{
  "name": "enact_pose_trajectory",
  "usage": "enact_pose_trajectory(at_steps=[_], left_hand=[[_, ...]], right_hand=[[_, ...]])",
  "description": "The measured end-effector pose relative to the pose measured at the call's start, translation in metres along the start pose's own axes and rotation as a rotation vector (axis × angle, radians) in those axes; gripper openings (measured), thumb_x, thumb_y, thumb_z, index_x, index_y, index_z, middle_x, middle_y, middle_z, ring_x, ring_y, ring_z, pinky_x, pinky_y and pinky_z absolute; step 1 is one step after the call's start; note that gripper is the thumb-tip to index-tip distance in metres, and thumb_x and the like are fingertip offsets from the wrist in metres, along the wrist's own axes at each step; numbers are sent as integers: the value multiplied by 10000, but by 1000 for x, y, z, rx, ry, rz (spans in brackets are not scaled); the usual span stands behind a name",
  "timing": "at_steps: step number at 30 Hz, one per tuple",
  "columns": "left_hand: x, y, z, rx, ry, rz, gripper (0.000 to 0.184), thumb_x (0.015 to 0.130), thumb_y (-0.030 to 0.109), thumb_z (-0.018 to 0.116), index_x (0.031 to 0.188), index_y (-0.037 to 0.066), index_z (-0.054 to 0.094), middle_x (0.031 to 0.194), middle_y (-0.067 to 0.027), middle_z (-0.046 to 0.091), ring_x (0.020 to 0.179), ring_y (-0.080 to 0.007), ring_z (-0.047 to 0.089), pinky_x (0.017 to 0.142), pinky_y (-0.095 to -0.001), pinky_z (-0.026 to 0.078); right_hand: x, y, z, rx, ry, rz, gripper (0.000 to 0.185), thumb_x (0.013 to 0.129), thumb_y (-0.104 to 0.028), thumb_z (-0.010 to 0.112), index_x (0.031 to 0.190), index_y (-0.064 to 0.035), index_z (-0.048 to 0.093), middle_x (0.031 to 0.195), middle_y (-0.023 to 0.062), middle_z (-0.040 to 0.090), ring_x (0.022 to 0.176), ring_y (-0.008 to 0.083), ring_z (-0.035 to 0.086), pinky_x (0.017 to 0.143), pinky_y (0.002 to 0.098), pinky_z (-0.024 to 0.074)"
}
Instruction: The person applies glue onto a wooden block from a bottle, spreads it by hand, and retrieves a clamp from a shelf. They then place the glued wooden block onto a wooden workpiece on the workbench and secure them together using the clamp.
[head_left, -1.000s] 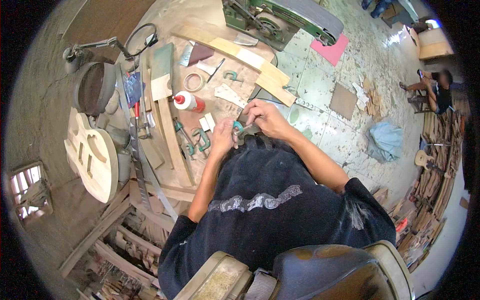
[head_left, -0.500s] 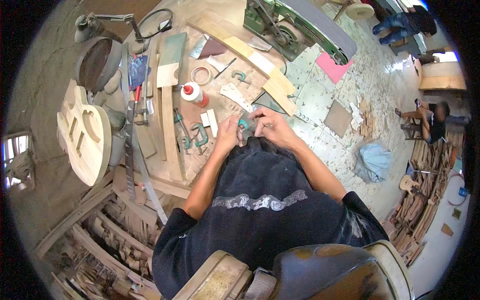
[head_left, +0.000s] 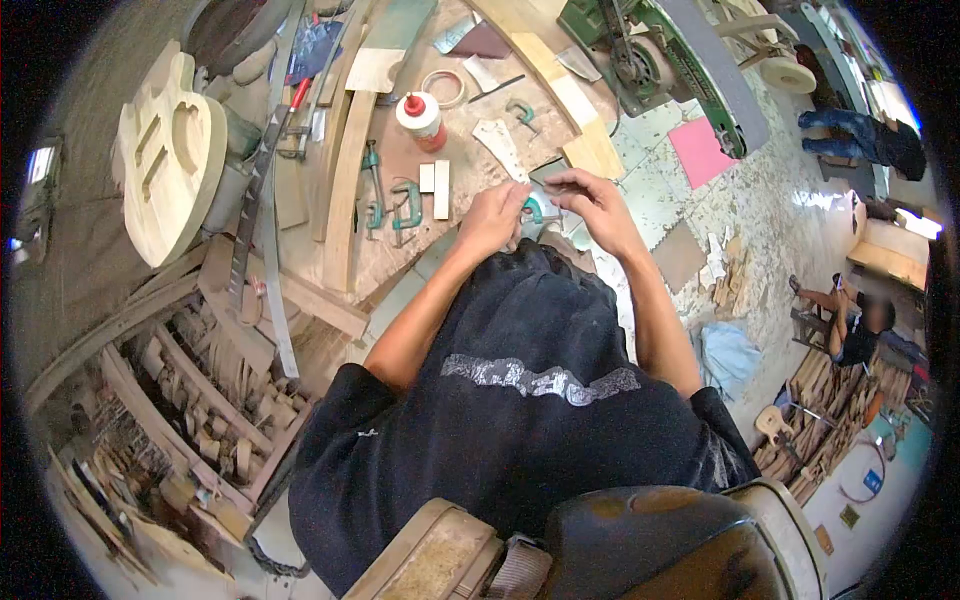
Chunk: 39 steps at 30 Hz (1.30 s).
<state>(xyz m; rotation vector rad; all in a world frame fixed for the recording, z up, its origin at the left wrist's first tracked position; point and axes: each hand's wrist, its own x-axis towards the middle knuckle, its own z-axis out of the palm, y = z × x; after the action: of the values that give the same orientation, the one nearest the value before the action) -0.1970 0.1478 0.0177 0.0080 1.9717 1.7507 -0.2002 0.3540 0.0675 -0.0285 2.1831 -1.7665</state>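
Note:
My left hand (head_left: 492, 218) is closed around a small green C-clamp (head_left: 538, 209) just in front of my shirt. Beside the clamp is my right hand (head_left: 602, 208), its fingers bent and apart; I see nothing gripped in them. A pale shaped piece of wood (head_left: 498, 146) lies on the workbench beyond my hands. Left of it are two small pale blocks (head_left: 441, 190) and more green clamps (head_left: 407, 205). Another green clamp (head_left: 522, 114) rests farther back. What the clamp in my hand closes on is hard to make out.
A glue bottle (head_left: 421, 122) and a tape roll (head_left: 444, 88) stand on the bench. A green belt machine (head_left: 660, 70) is at the back right. An unfinished guitar body (head_left: 172, 165) is at the left. Two people are at the far right.
The view has shifted, so the bench appears higher and my hands farther right. My right hand's fingers sit a little farther from the clamp, which stays in my left hand.

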Motion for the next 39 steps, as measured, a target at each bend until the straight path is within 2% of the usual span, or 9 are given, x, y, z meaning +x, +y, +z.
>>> enact_pose_trajectory(at_steps=[4, 7, 10, 16, 19, 22, 26, 33, 39], left_hand=[[5, 14, 11, 315, 85, 190, 406, 1036, 365, 519, 914, -10, 616, 662, -157, 616, 536, -268, 610, 537, -414, 473], [9, 23, 28, 536, 133, 329, 333, 998, 319, 570, 920, -2, 618, 752, -248, 614, 667, -427, 617, 613, -480, 468], [14, 33, 47, 568, 130, 330, 303, 974, 302, 595, 920, 5, 618, 810, -277, 604, 770, -490, 587, 641, -510, 458], [15, 53, 80, 638, 57, 399, 237, 928, 234, 657, 895, 3, 617, 774, -230, 616, 762, -427, 621, 680, -493, 475], [9, 55, 109, 709, 143, 456, 193, 886, 201, 687, 874, 14, 638, 822, -175, 619, 789, -386, 624, 705, -471, 495], [-1, 62, 132, 900, 186, 426, 141, 852, 175, 691, 847, 37, 662, 878, -135, 604, 846, -355, 617, 744, -449, 506], [-15, 62, 147, 953, 286, 440, 100, 817, 139, 690, 829, 42, 672, 879, -112, 593, 877, -325, 602, 777, -428, 505], [-35, 62, 154, 1017, 313, 510, 76, 755, 63, 665, 828, 52, 680, 860, -105, 587, 865, -310, 589, 779, -411, 507], [-54, 54, 139, 1009, 334, 594, 62, 786, 84, 661, 826, 46, 689, 849, -126, 602, 850, -329, 607, 768, -426, 511]], right_hand=[[6, -16, -25, -611, -407, -143, 198, 955, -172, 598, 996, -4, 694, 1011, 168, 666, 948, 327, 643, 854, 383, 491], [13, -3, -49, -631, -505, -387, 192, 909, -185, 632, 955, -7, 687, 985, 174, 643, 977, 368, 614, 874, 425, 480], [18, 10, -70, -492, -631, -257, 207, 883, -208, 671, 950, -14, 692, 1002, 171, 623, 998, 355, 604, 886, 419, 471], [12, 39, -110, -520, -524, -172, 255, 772, -242, 751, 862, -7, 706, 958, 171, 657, 964, 341, 629, 851, 420, 482], [12, 54, -120, -572, -546, -283, 230, 714, -217, 752, 764, -1, 692, 786, 140, 651, 788, 284, 639, 725, 401, 485], [25, 64, -129, -582, -791, -46, 194, 692, -203, 739, 705, -19, 676, 635, 70, 593, 622, 199, 563, 602, 369, 437], [23, 80, -132, -338, -852, 113, 222, 710, -136, 816, 695, -77, 603, 677, -50, 562, 659, 87, 480, 594, 298, 373], [1, 51, -129, -255, -1011, 48, 205, 759, -147, 810, 759, -23, 646, 681, -30, 591, 671, 84, 489, 607, 316, 383], [-5, 52, -102, -586, -825, -50, 237, 706, -186, 829, 703, -21, 659, 613, 36, 585, 631, 133, 522, 594, 351, 416]])
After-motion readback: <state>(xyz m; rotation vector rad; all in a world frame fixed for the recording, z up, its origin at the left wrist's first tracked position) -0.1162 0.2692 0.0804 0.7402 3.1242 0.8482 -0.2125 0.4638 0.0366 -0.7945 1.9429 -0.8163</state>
